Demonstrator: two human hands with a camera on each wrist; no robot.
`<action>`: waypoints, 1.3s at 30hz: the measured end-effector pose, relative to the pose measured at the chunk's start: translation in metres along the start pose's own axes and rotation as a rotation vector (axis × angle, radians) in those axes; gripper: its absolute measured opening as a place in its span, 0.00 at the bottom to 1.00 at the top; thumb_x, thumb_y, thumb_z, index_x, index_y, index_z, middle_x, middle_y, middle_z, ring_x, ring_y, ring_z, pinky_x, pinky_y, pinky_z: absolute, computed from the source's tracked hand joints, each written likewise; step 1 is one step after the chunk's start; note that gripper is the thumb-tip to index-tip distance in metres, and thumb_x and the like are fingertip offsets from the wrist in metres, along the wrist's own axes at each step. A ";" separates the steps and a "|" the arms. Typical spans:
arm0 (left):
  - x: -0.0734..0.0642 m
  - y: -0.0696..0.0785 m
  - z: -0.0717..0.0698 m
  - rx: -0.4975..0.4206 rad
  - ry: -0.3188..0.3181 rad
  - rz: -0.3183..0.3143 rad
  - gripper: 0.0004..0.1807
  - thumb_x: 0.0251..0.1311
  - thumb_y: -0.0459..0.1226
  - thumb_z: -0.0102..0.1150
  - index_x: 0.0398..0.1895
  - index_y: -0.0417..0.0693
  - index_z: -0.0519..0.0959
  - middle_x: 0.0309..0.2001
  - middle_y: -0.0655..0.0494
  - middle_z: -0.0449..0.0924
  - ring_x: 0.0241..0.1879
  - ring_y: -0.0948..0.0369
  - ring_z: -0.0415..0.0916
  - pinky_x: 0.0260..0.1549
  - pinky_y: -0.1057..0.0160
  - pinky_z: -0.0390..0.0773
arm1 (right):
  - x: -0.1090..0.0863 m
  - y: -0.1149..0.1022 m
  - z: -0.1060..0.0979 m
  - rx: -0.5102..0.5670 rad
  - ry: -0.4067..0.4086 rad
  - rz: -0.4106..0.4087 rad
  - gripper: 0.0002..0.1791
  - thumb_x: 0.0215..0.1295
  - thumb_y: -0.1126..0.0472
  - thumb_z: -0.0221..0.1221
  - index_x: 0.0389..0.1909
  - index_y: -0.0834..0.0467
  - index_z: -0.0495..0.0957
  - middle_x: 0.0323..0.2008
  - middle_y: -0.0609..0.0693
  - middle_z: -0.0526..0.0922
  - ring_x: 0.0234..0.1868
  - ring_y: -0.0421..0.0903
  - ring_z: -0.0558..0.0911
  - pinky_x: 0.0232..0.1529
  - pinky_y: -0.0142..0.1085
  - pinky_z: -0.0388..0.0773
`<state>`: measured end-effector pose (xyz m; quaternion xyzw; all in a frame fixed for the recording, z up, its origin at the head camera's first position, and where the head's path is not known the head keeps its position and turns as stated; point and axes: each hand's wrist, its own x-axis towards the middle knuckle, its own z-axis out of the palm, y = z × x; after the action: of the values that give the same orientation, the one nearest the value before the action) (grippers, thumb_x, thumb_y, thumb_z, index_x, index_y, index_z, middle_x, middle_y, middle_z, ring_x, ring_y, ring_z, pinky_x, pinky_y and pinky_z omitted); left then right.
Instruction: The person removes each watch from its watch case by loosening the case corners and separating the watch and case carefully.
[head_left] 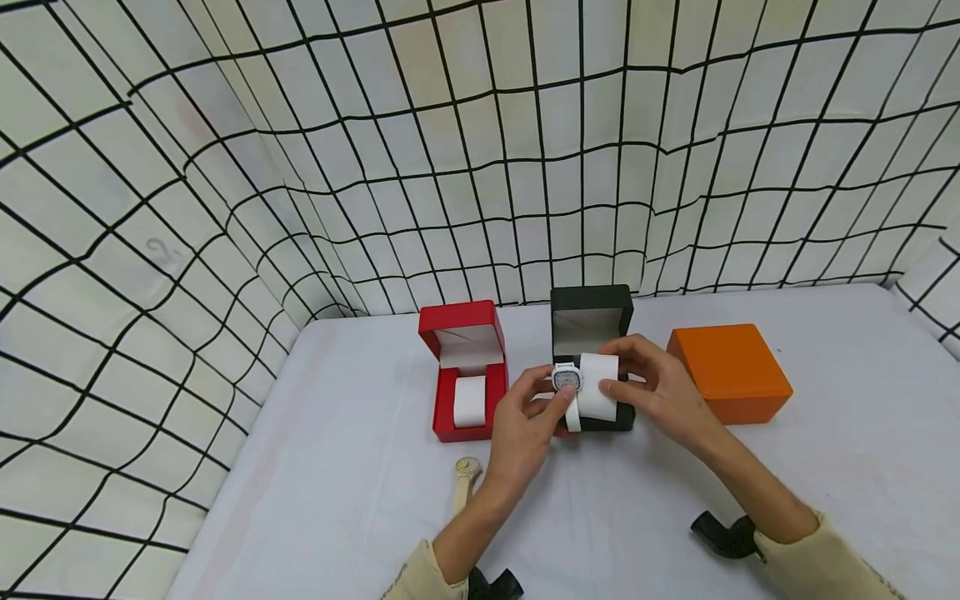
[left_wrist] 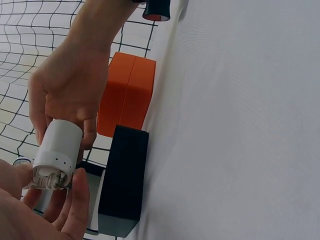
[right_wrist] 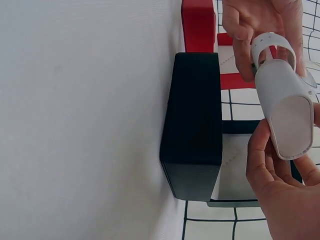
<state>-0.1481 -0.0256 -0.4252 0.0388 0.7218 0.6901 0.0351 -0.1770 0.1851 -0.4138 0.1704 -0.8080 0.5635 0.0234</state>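
Observation:
Above the open dark green watch box (head_left: 592,325), my left hand (head_left: 528,417) pinches a white wristwatch (head_left: 567,379) by its case, thumb in front. My right hand (head_left: 652,383) grips a white watch cushion (head_left: 598,387) from its right side. In the right wrist view the strap (right_wrist: 273,42) forms a loop at the near end of the cushion (right_wrist: 285,95), which lies partly against it. From the left wrist view, the fingers of the left hand (left_wrist: 75,207) curl behind the strap. How far the cushion sits inside the loop I cannot tell.
Left of the green box stands an open red watch box (head_left: 442,404) with a white cushion (head_left: 470,402) in it. A closed orange box (head_left: 731,367) stands on the right. A cream wristwatch (head_left: 467,477) lies beside my left forearm. Black netting (head_left: 491,92) borders the white table (head_left: 337,467).

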 end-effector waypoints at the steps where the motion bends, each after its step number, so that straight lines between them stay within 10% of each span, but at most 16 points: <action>1: 0.000 0.000 0.000 0.002 -0.001 0.001 0.20 0.69 0.43 0.67 0.63 0.61 0.79 0.57 0.51 0.81 0.47 0.58 0.87 0.37 0.65 0.87 | 0.000 0.000 0.000 -0.001 0.000 0.002 0.18 0.70 0.63 0.65 0.58 0.58 0.77 0.54 0.56 0.82 0.50 0.46 0.83 0.51 0.26 0.82; 39: -0.016 -0.005 0.003 0.120 -0.012 -0.036 0.16 0.68 0.46 0.67 0.54 0.50 0.83 0.52 0.52 0.85 0.49 0.60 0.81 0.43 0.72 0.82 | 0.001 0.003 -0.005 -0.077 0.082 0.024 0.20 0.68 0.63 0.66 0.58 0.60 0.76 0.56 0.57 0.82 0.50 0.43 0.81 0.52 0.20 0.79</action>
<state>-0.1323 -0.0245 -0.4302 0.0317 0.7623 0.6445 0.0494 -0.1796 0.1901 -0.4148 0.1363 -0.8296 0.5386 0.0562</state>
